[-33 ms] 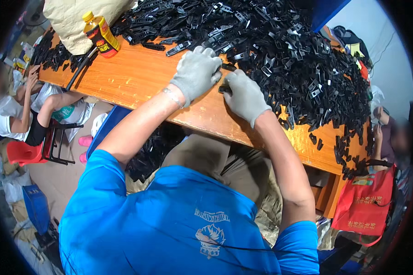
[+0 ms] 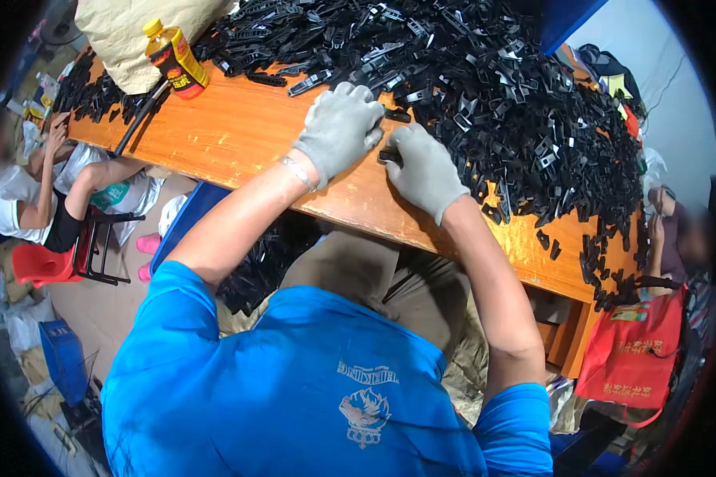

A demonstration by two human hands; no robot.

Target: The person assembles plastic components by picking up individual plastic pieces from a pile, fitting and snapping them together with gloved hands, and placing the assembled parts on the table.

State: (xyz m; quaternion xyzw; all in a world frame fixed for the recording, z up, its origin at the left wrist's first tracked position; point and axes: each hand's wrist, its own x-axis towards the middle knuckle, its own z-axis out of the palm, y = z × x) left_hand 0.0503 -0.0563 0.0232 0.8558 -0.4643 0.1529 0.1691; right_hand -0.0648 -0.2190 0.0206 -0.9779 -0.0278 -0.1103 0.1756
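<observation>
Both hands wear grey gloves and rest at the wooden table (image 2: 239,135), in front of a big heap of small black plastic parts (image 2: 485,87). My left hand (image 2: 342,127) is bent over the tabletop with its fingers curled; whatever lies under them is hidden. Close by on the right, my right hand (image 2: 427,168) pinches a small black plastic part (image 2: 390,156) between thumb and fingers. Another black plastic piece (image 2: 397,115) lies between the two hands at the heap's edge, apart from the right fingertips.
A yellow-capped bottle (image 2: 184,71) and a black curved strip (image 2: 141,119) are at the left, by a beige sack (image 2: 131,40). People sit at the left (image 2: 28,195) and right (image 2: 664,222) ends. A red bag (image 2: 632,358) hangs at the right corner.
</observation>
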